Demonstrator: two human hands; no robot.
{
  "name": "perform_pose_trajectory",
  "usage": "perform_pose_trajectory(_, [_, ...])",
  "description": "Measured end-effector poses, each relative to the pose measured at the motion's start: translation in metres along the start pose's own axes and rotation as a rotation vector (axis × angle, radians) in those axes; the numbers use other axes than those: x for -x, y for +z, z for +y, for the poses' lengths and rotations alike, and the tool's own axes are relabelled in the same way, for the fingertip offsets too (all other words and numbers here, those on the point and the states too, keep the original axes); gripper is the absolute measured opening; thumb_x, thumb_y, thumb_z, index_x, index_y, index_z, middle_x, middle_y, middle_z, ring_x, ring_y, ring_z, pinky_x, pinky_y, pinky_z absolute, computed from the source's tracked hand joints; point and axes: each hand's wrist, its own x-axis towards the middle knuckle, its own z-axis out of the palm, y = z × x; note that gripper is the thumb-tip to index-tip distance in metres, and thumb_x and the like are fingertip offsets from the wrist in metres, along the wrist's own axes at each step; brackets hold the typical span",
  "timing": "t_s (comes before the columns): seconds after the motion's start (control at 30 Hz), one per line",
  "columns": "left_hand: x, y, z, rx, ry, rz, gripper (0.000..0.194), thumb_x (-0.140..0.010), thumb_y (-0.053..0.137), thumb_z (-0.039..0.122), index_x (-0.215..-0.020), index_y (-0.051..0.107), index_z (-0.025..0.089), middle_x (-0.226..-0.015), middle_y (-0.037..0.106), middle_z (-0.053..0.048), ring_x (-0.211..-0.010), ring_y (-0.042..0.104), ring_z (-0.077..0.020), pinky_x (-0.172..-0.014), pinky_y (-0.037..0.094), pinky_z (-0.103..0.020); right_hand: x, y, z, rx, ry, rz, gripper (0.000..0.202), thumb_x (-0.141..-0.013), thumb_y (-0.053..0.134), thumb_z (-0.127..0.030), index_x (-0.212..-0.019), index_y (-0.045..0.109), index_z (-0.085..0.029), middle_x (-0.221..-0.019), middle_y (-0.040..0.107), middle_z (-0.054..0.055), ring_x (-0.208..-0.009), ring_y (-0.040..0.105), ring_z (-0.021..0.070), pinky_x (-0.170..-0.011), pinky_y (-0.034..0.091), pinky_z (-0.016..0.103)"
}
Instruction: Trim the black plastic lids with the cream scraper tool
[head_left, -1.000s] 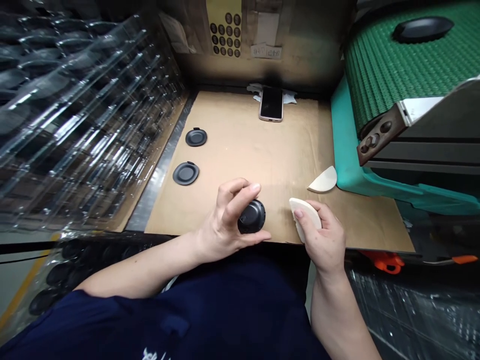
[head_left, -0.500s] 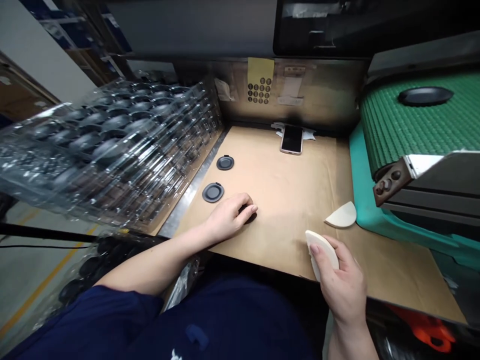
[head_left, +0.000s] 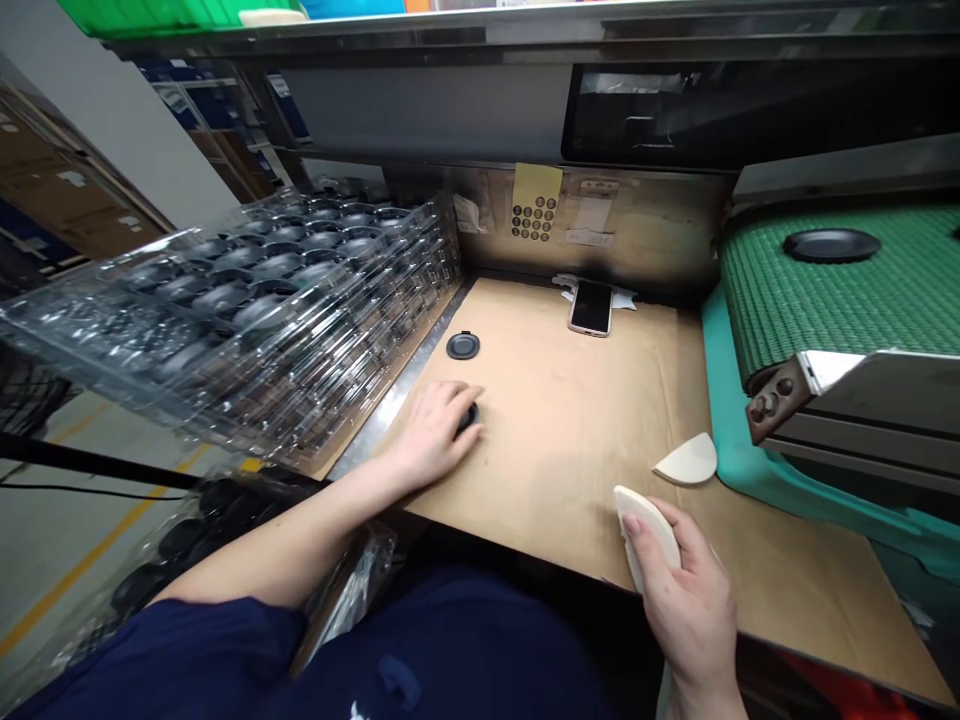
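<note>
Left hand (head_left: 439,430) arches half open, thumb and fingers around a partly hidden round black disc (head_left: 469,418) at its two o'clock; whether it grips, I cannot tell. Between its twelve and one lies a round black lid (head_left: 463,346). Right hand (head_left: 690,590) pinches a cream half-round pad (head_left: 663,530) at its eleven; a second cream half-round pad (head_left: 688,462) rests at twelve. Clear plastic trays (head_left: 337,330) rise at the left hand's ten o'clock, tan cardboard (head_left: 555,450) spreads between the hands, and teal plastic casing (head_left: 727,430) bounds the right hand's one o'clock.

Brown cardboard (head_left: 555,430) covers the desk (head_left: 379,420); on it lie a round black lid (head_left: 463,346), a phone (head_left: 592,308) over a white scrap (head_left: 625,299), and a pale half-round pad (head_left: 688,462).
</note>
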Motion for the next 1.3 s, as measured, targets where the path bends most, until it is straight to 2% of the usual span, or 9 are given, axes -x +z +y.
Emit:
perform_pose_trajectory(0.1, [-0.006, -0.002, -0.022, -0.105, -0.116, 0.095, 0.054, -0.095, 0.053, 0.034, -0.144, 0.045, 0.015, -0.134, 0.053, -0.02, -0.123, 0.045, -0.0366, -0.105, 0.039, -0.058, 0.0, 0.001, -0.001, 0.002, 0.024, -0.01, 0.041, -0.085, 0.065, -0.063, -0.1, 0.074, -0.026, -0.097, 0.076, 0.003, -0.085, 0.072, 0.0245, -0.075, 0.056, 0.034])
perform_pose_trajectory(0.23, [-0.006, 0.005, -0.039, -0.18, -0.184, 0.108, 0.052, -0.094, 0.055, 0.041, -0.139, 0.048, 0.017, -0.129, 0.055, -0.018, -0.121, 0.047, -0.0365, -0.103, 0.042, -0.055, 0.0, 0.001, -0.002, -0.003, 0.063, -0.032, 0.04, -0.086, 0.063, -0.063, -0.101, 0.073, -0.027, -0.099, 0.076, 0.002, -0.088, 0.071, 0.0229, -0.077, 0.056, 0.031])
perform_pose_trajectory(0.43, [-0.007, 0.008, -0.046, -0.239, -0.21, 0.057, 0.056, -0.094, 0.054, 0.044, -0.142, 0.047, 0.015, -0.128, 0.057, -0.016, -0.121, 0.05, -0.0337, -0.105, 0.043, -0.049, 0.001, 0.001, -0.005, -0.029, 0.069, -0.046, 0.041, -0.085, 0.063, -0.065, -0.099, 0.073, -0.028, -0.095, 0.076, 0.001, -0.083, 0.071, 0.0208, -0.073, 0.056, 0.028])
perform_pose_trajectory(0.67, [-0.016, -0.009, -0.04, -0.295, -0.249, 0.083, 0.057, -0.092, 0.055, 0.041, -0.14, 0.05, 0.01, -0.134, 0.053, -0.024, -0.121, 0.052, -0.0404, -0.103, 0.043, -0.058, 0.001, 0.003, 0.004, -0.031, 0.011, -0.049, 0.039, -0.087, 0.063, -0.063, -0.103, 0.073, -0.029, -0.097, 0.077, 0.0, -0.084, 0.073, 0.0204, -0.071, 0.058, 0.025])
perform_pose_trajectory(0.83, [-0.062, -0.021, 0.007, -0.195, -0.046, 0.09, 0.059, -0.091, 0.059, 0.043, -0.142, 0.049, 0.014, -0.148, 0.044, -0.024, -0.137, 0.041, -0.0423, -0.111, 0.037, -0.06, 0.0, 0.005, 0.007, -0.046, -0.095, -0.04, 0.033, -0.091, 0.061, -0.058, -0.102, 0.072, -0.029, -0.094, 0.077, 0.0, -0.081, 0.073, 0.0191, -0.069, 0.059, 0.024])
perform_pose_trajectory(0.97, [-0.132, -0.032, 0.066, -0.024, 0.2, 0.073, 0.066, -0.091, 0.058, 0.047, -0.149, 0.044, 0.017, -0.16, 0.032, -0.02, -0.149, 0.029, -0.0374, -0.121, 0.028, -0.056, 0.0, 0.008, 0.006, -0.051, -0.149, -0.035, 0.028, -0.094, 0.06, -0.052, -0.105, 0.07, -0.029, -0.095, 0.076, 0.0, -0.082, 0.073, 0.0184, -0.071, 0.059, 0.024])
perform_pose_trajectory(1.07, [-0.193, -0.034, 0.115, 0.123, 0.305, 0.066, 0.07, -0.091, 0.058, 0.048, -0.151, 0.042, 0.015, -0.16, 0.029, -0.02, -0.151, 0.026, -0.035, -0.124, 0.025, -0.051, 0.0, 0.008, 0.003, -0.069, -0.166, -0.042, 0.026, -0.096, 0.058, -0.049, -0.105, 0.069, -0.028, -0.095, 0.075, 0.0, -0.084, 0.072, 0.018, -0.073, 0.058, 0.024])
perform_pose_trajectory(1.2, [-0.265, -0.023, 0.177, 0.295, 0.331, 0.009, 0.076, -0.092, 0.055, 0.055, -0.153, 0.04, 0.011, -0.152, 0.04, -0.022, -0.144, 0.04, -0.034, -0.12, 0.033, -0.045, -0.001, 0.007, -0.001, -0.074, -0.175, -0.034, 0.023, -0.097, 0.056, -0.047, -0.104, 0.069, -0.028, -0.095, 0.075, 0.0, -0.085, 0.072, 0.0174, -0.074, 0.057, 0.023])
perform_pose_trajectory(1.3, [-0.304, -0.007, 0.212, 0.363, 0.306, -0.004, 0.084, -0.091, 0.057, 0.058, -0.156, 0.036, 0.008, -0.153, 0.04, -0.024, -0.146, 0.038, -0.0361, -0.12, 0.031, -0.046, 0.0, 0.007, 0.0, -0.078, -0.178, -0.031, 0.023, -0.097, 0.057, -0.046, -0.104, 0.069, -0.028, -0.094, 0.075, 0.0, -0.083, 0.073, 0.0169, -0.073, 0.057, 0.022])
